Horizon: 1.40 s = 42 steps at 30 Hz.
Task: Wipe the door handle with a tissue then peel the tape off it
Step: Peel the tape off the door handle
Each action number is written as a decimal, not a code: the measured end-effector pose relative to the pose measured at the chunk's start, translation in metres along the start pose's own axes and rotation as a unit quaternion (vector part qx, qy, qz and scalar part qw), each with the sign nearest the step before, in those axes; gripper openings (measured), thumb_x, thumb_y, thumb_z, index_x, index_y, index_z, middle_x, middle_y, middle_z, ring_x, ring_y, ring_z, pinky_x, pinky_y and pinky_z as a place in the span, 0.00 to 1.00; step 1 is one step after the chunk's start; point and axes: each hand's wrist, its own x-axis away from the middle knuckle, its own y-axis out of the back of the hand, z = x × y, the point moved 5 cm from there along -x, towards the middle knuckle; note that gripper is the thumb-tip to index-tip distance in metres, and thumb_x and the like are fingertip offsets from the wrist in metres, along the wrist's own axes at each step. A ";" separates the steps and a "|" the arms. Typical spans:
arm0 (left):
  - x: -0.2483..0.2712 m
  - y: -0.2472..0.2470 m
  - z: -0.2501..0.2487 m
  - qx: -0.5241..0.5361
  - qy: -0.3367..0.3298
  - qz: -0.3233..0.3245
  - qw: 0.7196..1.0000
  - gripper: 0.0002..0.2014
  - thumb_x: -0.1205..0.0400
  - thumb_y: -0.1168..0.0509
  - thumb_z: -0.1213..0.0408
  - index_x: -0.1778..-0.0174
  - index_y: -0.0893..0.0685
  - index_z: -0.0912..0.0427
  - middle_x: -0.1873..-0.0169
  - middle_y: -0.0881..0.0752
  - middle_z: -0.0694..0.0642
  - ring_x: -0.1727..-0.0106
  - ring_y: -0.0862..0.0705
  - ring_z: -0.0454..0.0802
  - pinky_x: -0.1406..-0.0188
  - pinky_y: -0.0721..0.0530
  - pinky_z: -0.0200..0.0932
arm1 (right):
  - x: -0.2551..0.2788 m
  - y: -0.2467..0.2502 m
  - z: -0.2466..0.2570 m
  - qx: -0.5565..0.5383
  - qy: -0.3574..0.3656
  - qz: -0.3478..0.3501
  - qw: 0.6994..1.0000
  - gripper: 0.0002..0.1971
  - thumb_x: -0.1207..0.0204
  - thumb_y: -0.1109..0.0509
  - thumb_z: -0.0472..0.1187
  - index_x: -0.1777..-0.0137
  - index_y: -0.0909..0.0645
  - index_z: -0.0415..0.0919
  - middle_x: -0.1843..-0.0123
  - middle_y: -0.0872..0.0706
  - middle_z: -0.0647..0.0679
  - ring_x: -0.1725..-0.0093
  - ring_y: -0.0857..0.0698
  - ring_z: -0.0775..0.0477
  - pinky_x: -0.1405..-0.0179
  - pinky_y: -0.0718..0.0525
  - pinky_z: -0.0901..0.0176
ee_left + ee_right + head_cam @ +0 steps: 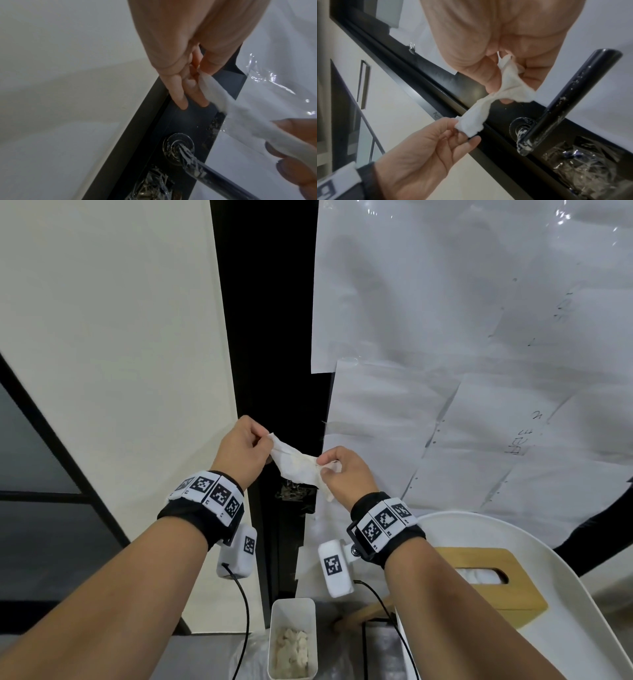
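A crumpled white tissue (296, 463) is stretched between my two hands in front of the black door frame (270, 337). My left hand (269, 441) pinches its upper left end, while my right hand (323, 465) pinches the other end. In the head view the handle is hidden behind the hands. The right wrist view shows the dark lever handle (570, 102) below and right of the tissue (481, 108), with white scraps and clear tape (524, 143) on it near its round base. The left wrist view also shows the handle (214, 174) below the tissue (240, 112).
Crumpled clear tape (573, 166) covers the lock area below the handle. White paper sheets (445, 405) hang on the door at right. A wooden tissue box (489, 577) sits on a white round surface (565, 611). A white bin (293, 607) holding used tissues stands below.
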 end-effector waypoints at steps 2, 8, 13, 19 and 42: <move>0.001 -0.001 0.001 -0.001 -0.004 -0.002 1.000 0.02 0.19 0.38 0.65 0.56 0.24 0.54 0.57 0.14 0.66 0.54 0.12 0.62 0.55 0.10 0.61 | 0.000 0.000 -0.003 0.020 -0.001 -0.008 1.000 0.10 0.21 0.38 0.34 0.51 0.18 0.49 0.40 0.21 0.49 0.45 0.23 0.53 0.49 0.26 0.64; 0.005 -0.002 0.000 -0.014 -0.022 0.002 1.000 0.03 0.16 0.39 0.63 0.54 0.27 0.51 0.60 0.13 0.64 0.58 0.12 0.60 0.59 0.10 0.61 | -0.002 0.007 -0.009 -0.021 -0.017 -0.057 0.998 0.10 0.20 0.40 0.34 0.56 0.20 0.47 0.51 0.18 0.53 0.60 0.21 0.51 0.69 0.25 0.70; 0.006 -0.002 -0.001 -0.053 -0.048 0.011 0.997 0.10 0.19 0.41 0.74 0.58 0.23 0.53 0.63 0.17 0.60 0.64 0.19 0.51 0.62 0.13 0.51 | -0.003 0.007 -0.008 -0.009 -0.018 -0.067 0.998 0.19 0.25 0.45 0.26 0.63 0.18 0.47 0.54 0.15 0.46 0.66 0.21 0.51 0.77 0.27 0.76; 0.010 -0.009 0.003 -0.049 -0.020 0.050 0.997 0.17 0.16 0.45 0.76 0.43 0.13 0.61 0.42 0.17 0.50 0.43 0.18 0.47 0.59 0.21 0.21 | -0.001 0.005 0.000 0.040 -0.022 -0.042 0.998 0.10 0.24 0.37 0.33 0.48 0.18 0.45 0.42 0.23 0.49 0.48 0.22 0.51 0.50 0.26 0.64; 0.008 -0.014 0.005 -0.148 -0.010 0.106 0.983 0.25 0.23 0.42 0.78 0.32 0.17 0.55 0.34 0.20 0.50 0.33 0.21 0.51 0.32 0.24 0.41 | -0.002 0.010 -0.002 0.046 -0.030 -0.054 0.997 0.17 0.27 0.38 0.31 0.40 0.32 0.46 0.53 0.22 0.42 0.58 0.21 0.44 0.58 0.25 0.59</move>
